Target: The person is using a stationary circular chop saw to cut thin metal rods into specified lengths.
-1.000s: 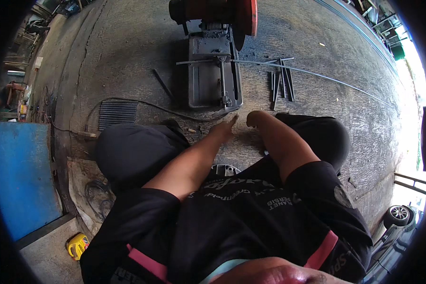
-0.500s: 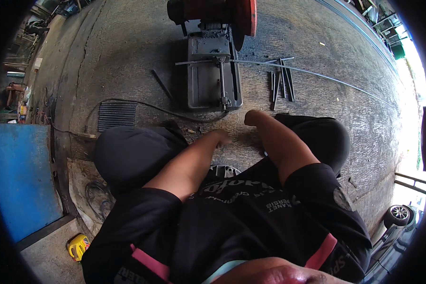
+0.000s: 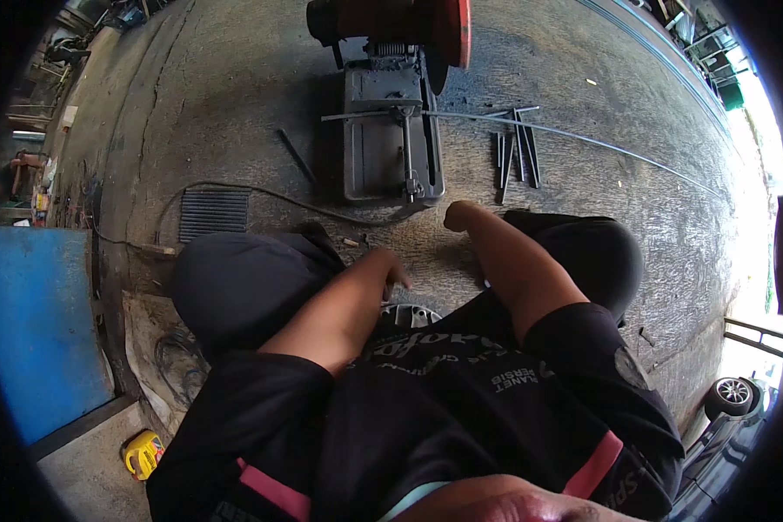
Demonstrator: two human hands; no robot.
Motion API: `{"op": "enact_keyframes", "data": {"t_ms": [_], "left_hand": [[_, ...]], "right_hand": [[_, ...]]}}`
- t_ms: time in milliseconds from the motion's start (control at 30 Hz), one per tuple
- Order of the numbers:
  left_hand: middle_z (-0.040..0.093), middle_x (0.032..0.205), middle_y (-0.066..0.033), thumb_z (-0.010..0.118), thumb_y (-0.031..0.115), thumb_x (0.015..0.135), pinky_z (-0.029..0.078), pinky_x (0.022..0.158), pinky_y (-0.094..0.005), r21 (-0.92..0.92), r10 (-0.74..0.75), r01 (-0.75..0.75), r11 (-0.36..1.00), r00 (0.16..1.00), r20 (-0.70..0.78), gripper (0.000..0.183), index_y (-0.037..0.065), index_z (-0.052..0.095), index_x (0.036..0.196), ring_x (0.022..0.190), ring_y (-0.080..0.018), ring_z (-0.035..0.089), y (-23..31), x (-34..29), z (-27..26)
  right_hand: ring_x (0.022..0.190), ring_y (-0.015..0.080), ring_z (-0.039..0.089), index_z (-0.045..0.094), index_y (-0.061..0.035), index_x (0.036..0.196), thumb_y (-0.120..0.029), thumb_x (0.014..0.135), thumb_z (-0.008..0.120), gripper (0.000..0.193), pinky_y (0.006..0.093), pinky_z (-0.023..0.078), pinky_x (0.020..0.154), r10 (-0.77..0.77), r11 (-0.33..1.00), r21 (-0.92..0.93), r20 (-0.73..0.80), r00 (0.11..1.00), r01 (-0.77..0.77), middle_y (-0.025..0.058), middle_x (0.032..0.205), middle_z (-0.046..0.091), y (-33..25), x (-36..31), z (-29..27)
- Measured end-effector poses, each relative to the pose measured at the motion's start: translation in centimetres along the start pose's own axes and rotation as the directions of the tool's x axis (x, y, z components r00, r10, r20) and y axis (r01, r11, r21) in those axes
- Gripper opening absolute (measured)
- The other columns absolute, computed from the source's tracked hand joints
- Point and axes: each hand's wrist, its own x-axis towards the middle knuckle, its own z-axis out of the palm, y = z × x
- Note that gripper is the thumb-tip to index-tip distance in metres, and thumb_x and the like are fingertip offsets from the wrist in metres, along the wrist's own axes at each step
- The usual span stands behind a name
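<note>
My left hand [image 3: 393, 267] hangs over the floor between my knees, bent down at the wrist. One finger points downward, and I see nothing held in it. Farther right, my right hand [image 3: 461, 215] is bent over beside my right knee; its fingers are hidden from view. In front of both hands stands a cut-off saw with a red guard [image 3: 458, 35] and a dark metal base [image 3: 370, 174]. A long thin metal bar [image 3: 531, 124] lies across the base, at its clamp [image 3: 409, 148]. Neither hand touches the saw.
Cut dark metal pieces [image 3: 520, 157] lie right of the saw, and one short bar [image 3: 297, 155] lies left. A row of similar bars [image 3: 216, 214] sits by my left knee, beside a cable [image 3: 296, 202]. A blue panel [image 3: 43, 331] and yellow container [image 3: 143, 454] are far left.
My left hand has drawn back toward my body and a little left, its fingers now pointing down. My right hand has shifted slightly left. The saw and metal pieces stay put.
</note>
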Motion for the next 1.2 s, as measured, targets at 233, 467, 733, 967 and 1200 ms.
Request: {"op": "enact_keyframes", "data": {"t_ms": [233,467,733,967,1200], "left_hand": [[0.062,0.103,-0.0204,0.054,0.032,0.081,0.049,0.078,-0.0455,0.381,0.504,-0.381,0.842,0.808,-0.306,0.055,0.015,0.042,0.132,0.095,-0.0325,0.061,2.7,-1.9,0.8],[0.056,0.113,-0.0194,0.054,0.026,0.082,0.049,0.08,-0.0451,0.529,0.505,-0.17,0.832,0.625,-0.595,0.076,0.035,0.01,0.144,0.099,-0.0326,0.06,2.1,-5.3,1.3],[0.054,0.119,-0.016,0.056,0.034,0.082,0.048,0.08,-0.0441,0.468,0.334,-0.026,0.883,0.736,-0.589,0.063,0.023,0.032,0.139,0.099,-0.0319,0.06,2.9,-2.6,0.3],[0.058,0.117,-0.0172,0.059,0.051,0.077,0.048,0.081,-0.0438,0.233,0.135,-0.173,0.957,0.976,0.171,0.055,0.012,0.061,0.115,0.102,-0.0346,0.058,1.4,1.1,0.0],[0.059,0.11,-0.0218,0.06,0.039,0.077,0.048,0.081,-0.0462,0.519,0.615,-0.361,0.775,0.618,-0.489,0.074,0.024,0.027,0.142,0.099,-0.0332,0.06,2.4,-1.4,1.1]], "right_hand": [[0.095,0.0341,0.061,0.068,-0.0032,0.092,-0.023,0.08,0.046,0.033,0.0433,0.047,0.081,-0.018,0.996,0.086,-0.036,0.999,0.021,0.018,0.1,0.064,0.1,-0.4,-0.1],[0.102,0.0338,0.057,0.065,-0.0068,0.101,-0.021,0.082,0.046,0.03,0.0477,0.046,0.084,0.001,0.996,0.087,0.033,0.999,-0.004,0.0147,0.109,0.061,-0.5,-1.9,-1.5],[0.09,0.0347,0.061,0.068,-0.0022,0.088,-0.024,0.079,0.047,0.032,0.0445,0.048,0.079,-0.077,0.997,0.0,-0.018,0.997,0.077,0.0186,0.096,0.065,-0.1,0.2,-0.4],[0.088,0.0342,0.062,0.068,-0.003,0.09,-0.018,0.08,0.047,0.028,0.0437,0.049,0.076,-0.042,0.998,0.043,-0.054,0.998,0.045,0.017,0.096,0.065,0.3,-0.6,-0.6],[0.111,0.0336,0.054,0.061,-0.011,0.115,-0.02,0.087,0.045,0.033,0.0527,0.044,0.088,-0.016,1.0,-0.007,0.119,0.993,0.017,0.0109,0.122,0.056,0.1,1.8,0.1]]}}
